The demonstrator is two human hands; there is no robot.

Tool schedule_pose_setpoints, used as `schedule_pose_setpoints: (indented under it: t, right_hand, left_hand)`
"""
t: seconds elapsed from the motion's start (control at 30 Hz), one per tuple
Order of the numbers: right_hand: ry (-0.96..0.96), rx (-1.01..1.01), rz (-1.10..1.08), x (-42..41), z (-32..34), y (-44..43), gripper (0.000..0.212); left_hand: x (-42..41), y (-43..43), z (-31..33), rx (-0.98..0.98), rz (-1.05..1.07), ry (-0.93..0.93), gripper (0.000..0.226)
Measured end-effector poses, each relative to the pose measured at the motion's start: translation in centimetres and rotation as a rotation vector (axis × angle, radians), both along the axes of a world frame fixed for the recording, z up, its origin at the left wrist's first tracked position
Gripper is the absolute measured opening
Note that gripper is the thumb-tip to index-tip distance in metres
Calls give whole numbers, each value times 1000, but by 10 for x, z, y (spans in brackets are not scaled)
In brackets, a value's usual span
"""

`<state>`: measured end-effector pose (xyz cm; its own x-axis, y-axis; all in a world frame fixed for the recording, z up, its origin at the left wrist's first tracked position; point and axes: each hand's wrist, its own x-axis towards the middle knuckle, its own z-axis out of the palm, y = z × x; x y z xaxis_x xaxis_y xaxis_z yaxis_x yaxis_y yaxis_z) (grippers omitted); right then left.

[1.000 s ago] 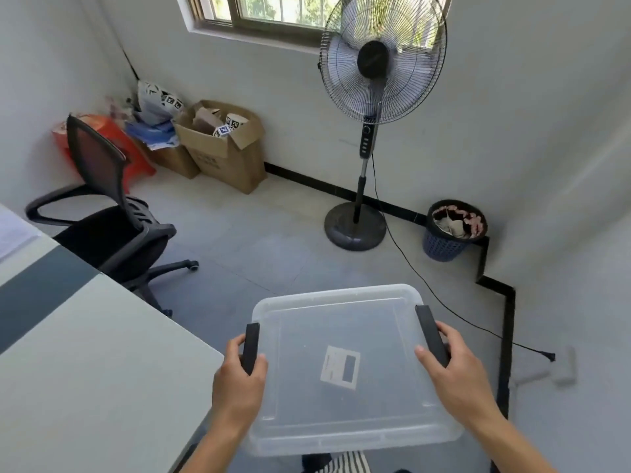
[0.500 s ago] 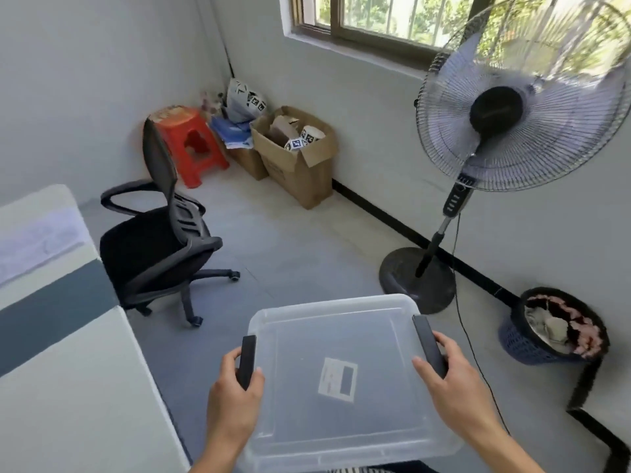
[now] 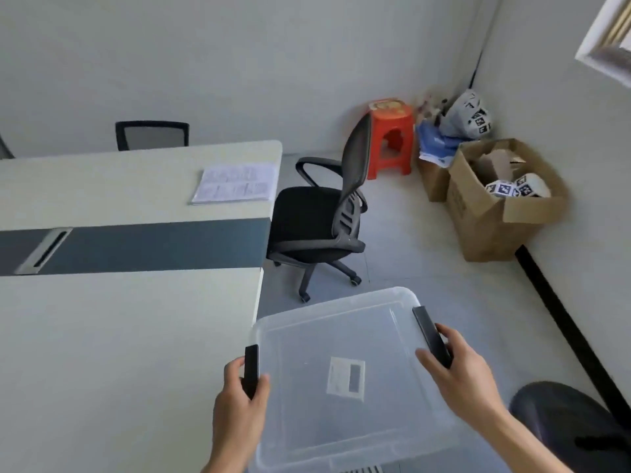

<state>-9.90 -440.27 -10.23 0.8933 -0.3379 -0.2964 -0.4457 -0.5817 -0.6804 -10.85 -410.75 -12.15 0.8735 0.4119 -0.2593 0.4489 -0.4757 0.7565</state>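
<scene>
I carry a clear plastic storage box (image 3: 345, 336) with a lid and a white label, held in the air in front of me. My left hand (image 3: 240, 401) grips the black latch handle on its left side. On the right side my right hand (image 3: 459, 373) grips the other black latch handle. The box's left edge hangs just beside the right edge of a long pale table (image 3: 119, 336).
A stack of papers (image 3: 235, 182) lies on the table's far part. A black office chair (image 3: 324, 220) stands at the table's end. A red stool (image 3: 391, 138), cardboard boxes (image 3: 491, 220) and bags fill the far right corner. A dark round base (image 3: 577, 428) sits at my right.
My view has swung left: the fan and the waste basket have left the frame and the table now fills the left. The box stays gripped by both hands and has come up beside the table.
</scene>
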Motion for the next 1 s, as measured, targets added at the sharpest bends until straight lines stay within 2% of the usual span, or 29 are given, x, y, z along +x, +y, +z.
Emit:
schedule_pose_setpoints:
  t: [0.27, 0.4, 0.53, 0.83, 1.0]
  right_hand:
    - [-31, -22, 222, 128, 14, 62, 44]
    - [0, -42, 369, 184, 17, 94, 47]
    - [14, -53, 569, 240, 2, 135, 55]
    - [10, -39, 1044, 355, -25, 245, 55]
    - [-5, -52, 1285, 389, -42, 299, 58]
  left_hand:
    - [78, 55, -1, -18, 229, -6, 40]
    - [91, 79, -4, -37, 368, -28, 39]
    - [92, 96, -13, -61, 560, -5, 39]
    - [108, 109, -15, -17, 1015, 58, 44]
    - [119, 102, -15, 36, 1162, 157, 42]
